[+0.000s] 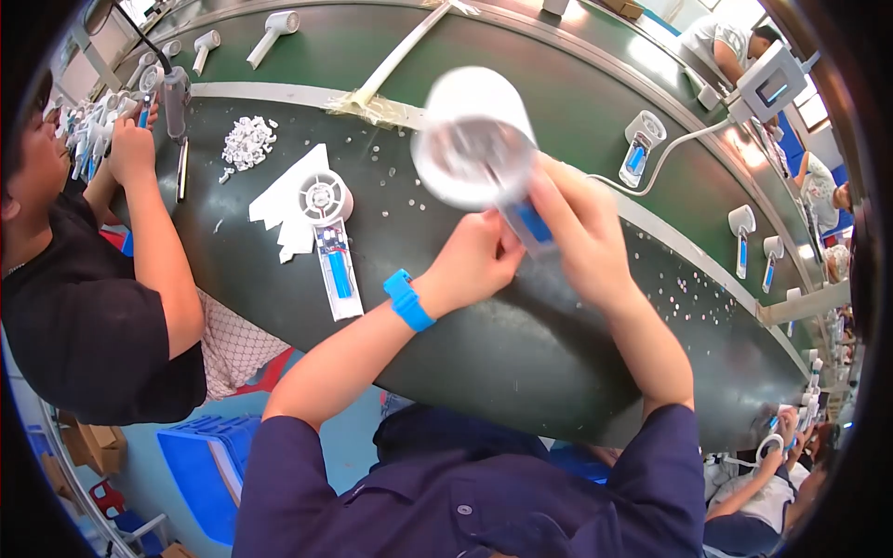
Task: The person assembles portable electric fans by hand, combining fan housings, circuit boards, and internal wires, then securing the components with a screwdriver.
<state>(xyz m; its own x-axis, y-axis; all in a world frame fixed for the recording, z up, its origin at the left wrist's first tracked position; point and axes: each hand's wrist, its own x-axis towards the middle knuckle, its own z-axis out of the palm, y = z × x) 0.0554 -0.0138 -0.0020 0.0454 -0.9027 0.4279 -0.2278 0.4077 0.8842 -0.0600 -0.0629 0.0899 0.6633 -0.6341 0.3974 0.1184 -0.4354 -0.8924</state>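
Note:
A white handheld fan (476, 130), slightly blurred, is raised over the table in front of me, round head up. Its handle is uncovered and shows a blue battery. My right hand (588, 232) is closed round the handle from the right. From the left, my left hand (473, 262), with a blue wristband, has its fingers curled against the handle's side; its fingertips are partly hidden. A second handheld fan (324, 197) lies on the table left of my left wrist, its open handle showing a circuit board, wires and a blue battery (339, 275).
White flat pieces (296, 186) lie beside the second fan, near a pile of small white parts (248, 142). A grey hanging tool (175, 100) is between me and a co-worker (93, 279). Several fans lie on the green conveyor (558, 56). Small clear bits (684, 296) dot the table.

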